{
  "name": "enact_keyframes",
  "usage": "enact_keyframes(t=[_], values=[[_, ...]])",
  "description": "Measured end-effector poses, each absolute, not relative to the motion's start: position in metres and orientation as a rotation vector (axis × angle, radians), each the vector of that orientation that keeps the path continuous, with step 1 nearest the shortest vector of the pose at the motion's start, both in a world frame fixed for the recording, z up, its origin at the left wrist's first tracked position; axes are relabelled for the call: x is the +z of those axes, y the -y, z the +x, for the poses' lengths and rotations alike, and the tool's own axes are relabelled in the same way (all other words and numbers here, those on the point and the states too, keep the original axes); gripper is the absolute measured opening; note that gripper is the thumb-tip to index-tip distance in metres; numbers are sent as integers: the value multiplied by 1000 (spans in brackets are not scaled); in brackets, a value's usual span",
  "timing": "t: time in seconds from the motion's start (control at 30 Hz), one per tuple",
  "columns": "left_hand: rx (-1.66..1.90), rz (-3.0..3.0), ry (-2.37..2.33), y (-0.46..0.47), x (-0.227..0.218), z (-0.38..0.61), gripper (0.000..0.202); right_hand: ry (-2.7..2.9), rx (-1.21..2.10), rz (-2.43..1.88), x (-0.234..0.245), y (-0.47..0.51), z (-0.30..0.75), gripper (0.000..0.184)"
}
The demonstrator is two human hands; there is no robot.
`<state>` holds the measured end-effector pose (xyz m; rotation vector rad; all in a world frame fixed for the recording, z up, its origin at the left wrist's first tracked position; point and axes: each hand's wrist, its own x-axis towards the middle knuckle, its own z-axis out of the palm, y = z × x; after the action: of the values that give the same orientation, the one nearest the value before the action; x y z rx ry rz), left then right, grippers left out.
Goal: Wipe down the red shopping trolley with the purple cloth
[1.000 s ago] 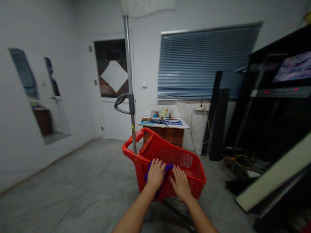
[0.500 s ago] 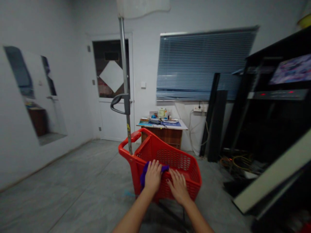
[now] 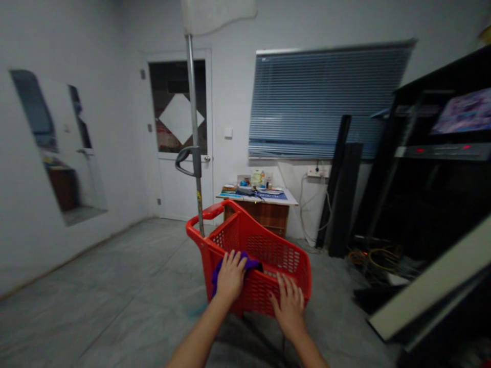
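Observation:
A red plastic shopping cart [image 3: 264, 258] with a mesh basket stands on the grey floor in front of me. A metal pole with a grey handle [image 3: 190, 161] rises from its far left corner. My left hand [image 3: 229, 276] presses a purple cloth [image 3: 251, 263] onto the cart's near rim, fingers curled over it. My right hand [image 3: 290, 304] lies flat on the cart's near right wall, fingers spread, holding nothing.
A small wooden desk [image 3: 261, 204] with clutter stands behind the cart under a blue window blind [image 3: 326, 102]. A white door [image 3: 178, 138] is at the back left. Black panels and a dark cabinet [image 3: 429, 168] with cables fill the right side.
My right hand has slid down and to the right along the cart's wall, away from the cloth. My left hand with the cloth has shifted slightly left along the rim.

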<state>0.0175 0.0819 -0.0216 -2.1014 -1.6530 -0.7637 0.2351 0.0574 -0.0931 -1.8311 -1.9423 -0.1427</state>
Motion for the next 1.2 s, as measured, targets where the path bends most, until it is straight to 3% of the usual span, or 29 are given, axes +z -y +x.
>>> enact_keyframes(t=[0.2, 0.53, 0.77, 0.93, 1.2], values=[[-786, -2300, 1633, -75, -44, 81, 31, 1990, -154, -1695, -99, -54, 230, 66], [-769, -2072, 1765, -98, -19, -21, 37, 1949, -263, -1482, -130, -47, 254, 65], [-852, -2324, 1661, -69, -52, 59, 31, 1975, -253, -1361, -140, -45, 229, 55], [-796, -2498, 1490, -69, -48, 36, 30, 2007, -202, -1396, -123, -64, 253, 48], [-785, -2278, 1710, -94, -35, -16, 29, 2209, -14, -1441, -103, -83, 266, 47]])
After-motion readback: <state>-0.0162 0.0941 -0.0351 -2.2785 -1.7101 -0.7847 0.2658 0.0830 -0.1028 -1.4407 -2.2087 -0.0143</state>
